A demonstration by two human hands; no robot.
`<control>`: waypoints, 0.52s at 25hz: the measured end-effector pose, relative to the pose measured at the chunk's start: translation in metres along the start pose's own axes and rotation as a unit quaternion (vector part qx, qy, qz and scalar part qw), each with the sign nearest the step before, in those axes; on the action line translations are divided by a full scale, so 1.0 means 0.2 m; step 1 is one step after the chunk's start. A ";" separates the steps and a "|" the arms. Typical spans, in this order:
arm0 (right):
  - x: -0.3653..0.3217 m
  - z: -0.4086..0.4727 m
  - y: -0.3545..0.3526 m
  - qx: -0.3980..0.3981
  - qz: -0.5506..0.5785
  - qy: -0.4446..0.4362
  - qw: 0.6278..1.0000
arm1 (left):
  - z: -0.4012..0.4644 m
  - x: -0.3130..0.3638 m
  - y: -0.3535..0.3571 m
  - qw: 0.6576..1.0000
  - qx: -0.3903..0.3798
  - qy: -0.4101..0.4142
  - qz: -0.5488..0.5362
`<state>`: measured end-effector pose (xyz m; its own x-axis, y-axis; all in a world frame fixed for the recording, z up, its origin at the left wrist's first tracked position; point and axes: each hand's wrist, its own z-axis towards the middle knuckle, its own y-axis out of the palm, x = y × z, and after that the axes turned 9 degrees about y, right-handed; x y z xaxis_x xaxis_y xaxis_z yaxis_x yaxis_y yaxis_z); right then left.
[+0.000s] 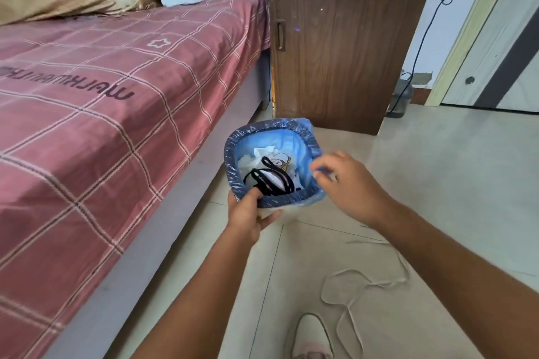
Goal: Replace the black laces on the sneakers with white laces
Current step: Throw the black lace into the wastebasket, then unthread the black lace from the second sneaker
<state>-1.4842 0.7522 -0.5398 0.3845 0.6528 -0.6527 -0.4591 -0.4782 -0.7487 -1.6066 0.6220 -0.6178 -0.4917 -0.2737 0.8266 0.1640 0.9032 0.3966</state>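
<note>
- The black laces [269, 181] lie coiled in loose loops inside the bin [312, 146], on top of crumpled white paper; coiled so, they have no clear long axis, and their ends cannot be made out
- The white laces [364, 285] trail over the floor [437, 169] in slack curves at lower right, thin and pale against the tiles, running roughly from the sneaker [310, 335] up and to the right
- The sneaker is light-coloured, toe pointing away, cut off by the bottom edge
- The left hand [248, 216] grips the bin's near rim, thumb inside the blue liner, fingers curled beneath
- The right hand [347, 181] hovers over the bin's right rim, fingers loosely bent and apart, holding nothing; blur softens the fingertips
</note>
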 end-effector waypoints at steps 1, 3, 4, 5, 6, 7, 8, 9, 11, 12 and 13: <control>0.05 -0.08 0.01 0.007 0.019 0.010 1.000 | 0.03 0.04 0.01 1.000 0.007 -0.007 0.013; 0.17 -0.24 0.07 -0.010 0.043 0.033 0.998 | 0.10 0.13 0.05 0.999 0.013 -0.016 0.043; 0.22 -0.30 0.11 -0.033 0.050 0.045 0.997 | 0.14 0.17 0.07 0.998 0.017 -0.017 0.060; 0.27 -0.35 0.14 -0.069 0.052 0.058 0.995 | 0.17 0.21 0.08 0.996 0.026 -0.011 0.089; 0.31 -0.40 0.16 -0.105 0.051 0.077 0.990 | 0.18 0.22 0.10 0.987 0.045 0.005 0.152; 0.37 -0.45 0.18 -0.138 0.045 0.099 0.984 | 0.16 0.21 0.12 0.967 0.069 0.034 0.244; 0.43 -0.51 0.18 -0.166 0.031 0.119 0.978 | 0.10 0.16 0.13 0.930 0.085 0.074 0.350; 0.51 -0.57 0.19 -0.189 0.009 0.135 0.973 | 0.01 0.07 0.13 0.893 0.069 0.120 0.429; 0.67 -0.71 0.16 -0.235 -0.072 0.152 0.957 | -0.28 -0.21 0.05 0.821 -0.137 0.174 0.526; 0.76 -0.78 0.13 -0.259 -0.119 0.165 0.944 | -0.45 -0.38 -0.05 0.744 -0.280 0.177 0.581; 0.84 -0.86 0.09 -0.276 -0.154 0.187 0.930 | -0.64 -0.55 -0.18 0.649 -0.397 0.160 0.629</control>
<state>-1.2892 0.7521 -0.6823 0.7283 0.6086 -0.3148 0.1601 -0.5979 -0.7855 -1.4489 0.5770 -0.6712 0.6403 0.3460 0.6857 0.7148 0.0584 -0.6969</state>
